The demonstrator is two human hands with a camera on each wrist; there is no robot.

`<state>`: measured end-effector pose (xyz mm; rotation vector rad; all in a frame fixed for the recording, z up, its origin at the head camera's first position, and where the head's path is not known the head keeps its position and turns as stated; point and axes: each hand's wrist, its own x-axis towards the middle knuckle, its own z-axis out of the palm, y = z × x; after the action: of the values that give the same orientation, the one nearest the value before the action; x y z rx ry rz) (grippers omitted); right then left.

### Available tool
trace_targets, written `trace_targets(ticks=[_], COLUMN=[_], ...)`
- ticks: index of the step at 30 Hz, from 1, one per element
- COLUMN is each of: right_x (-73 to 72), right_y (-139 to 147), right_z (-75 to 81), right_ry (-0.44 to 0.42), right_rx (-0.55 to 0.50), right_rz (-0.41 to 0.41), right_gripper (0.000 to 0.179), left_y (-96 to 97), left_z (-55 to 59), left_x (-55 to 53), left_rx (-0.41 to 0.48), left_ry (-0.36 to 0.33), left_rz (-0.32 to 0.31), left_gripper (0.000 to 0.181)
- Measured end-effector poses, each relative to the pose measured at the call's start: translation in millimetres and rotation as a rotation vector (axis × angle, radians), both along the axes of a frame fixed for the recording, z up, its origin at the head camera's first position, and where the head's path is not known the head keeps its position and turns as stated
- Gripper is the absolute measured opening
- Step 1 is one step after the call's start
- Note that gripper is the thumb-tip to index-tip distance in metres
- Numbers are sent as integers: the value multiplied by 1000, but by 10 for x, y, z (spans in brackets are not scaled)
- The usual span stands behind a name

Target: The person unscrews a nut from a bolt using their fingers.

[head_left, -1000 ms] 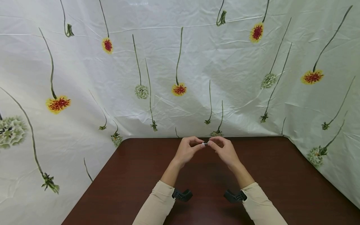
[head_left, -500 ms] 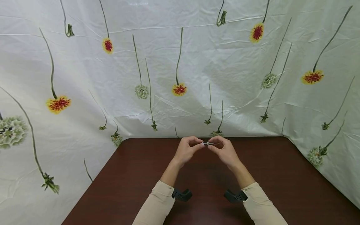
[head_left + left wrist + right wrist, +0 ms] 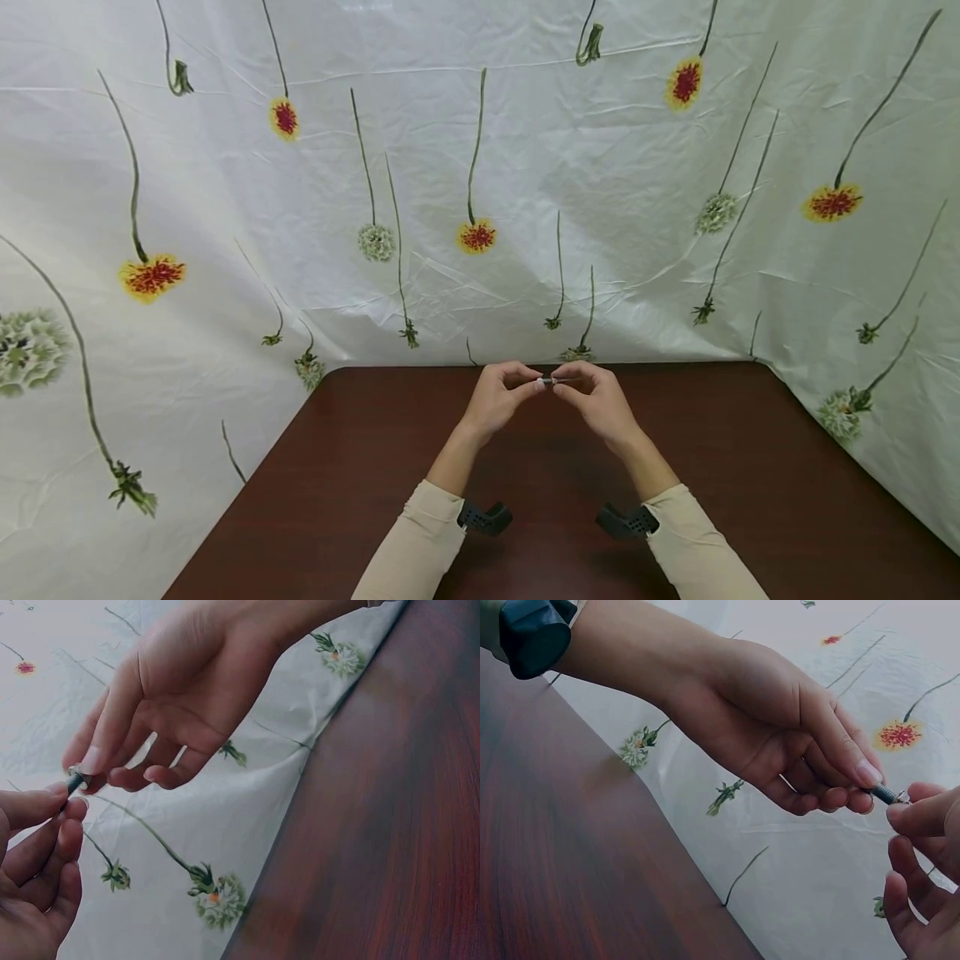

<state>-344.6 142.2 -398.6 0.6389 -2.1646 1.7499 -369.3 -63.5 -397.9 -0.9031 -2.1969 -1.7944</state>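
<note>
Both hands meet above the far edge of the table in the head view. My left hand [image 3: 491, 404] pinches one end of a small metal bolt [image 3: 883, 793] between thumb and fingertips. The bolt lies roughly level, its threaded shank showing in the gap between the hands. On the shank is a shiny nut [image 3: 76, 771], which the thumb and index finger of my right hand [image 3: 603, 407] pinch. Fingertips hide the bolt's end in the left hand and part of the nut. The other right fingers are loosely bent in the left wrist view.
A dark reddish-brown table [image 3: 360, 450] lies beneath the arms. White cloth printed with flowers [image 3: 480, 150] hangs behind it and along both sides. Each wrist wears a black band [image 3: 486, 518] below a beige sleeve.
Half a second ago the right fingertips stood farther apart, with the nut and shank exposed between them; now they are closed in on the nut again. The left hand stays still.
</note>
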Motion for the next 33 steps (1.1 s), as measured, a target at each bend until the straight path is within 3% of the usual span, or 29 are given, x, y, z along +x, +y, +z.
trace_targets(ticks=[7,12,18,27,33], right_x=[-2,-8,-8,-4,-7], right_y=[4,-9,9,10,-9], right_z=[-3,1,0,-10,10], right_ry=[-37,-97,-59,-92,-122], right_rx=[-21,-19,22,25,23], right_rz=[-41,-68,-10,7,-55], right_gripper=[33,28,15,33,25], left_y=[-3,-4,-7,0,0], left_z=[-5,-6,-8,-8,-12], left_x=[-19,-31,-26,-14,-21], left_rx=[5,-5,1,0,-22], left_ry=[1,13,10,2,5], left_rz=[0,7,4,6,20], left_gripper=[16,17,16,15,14])
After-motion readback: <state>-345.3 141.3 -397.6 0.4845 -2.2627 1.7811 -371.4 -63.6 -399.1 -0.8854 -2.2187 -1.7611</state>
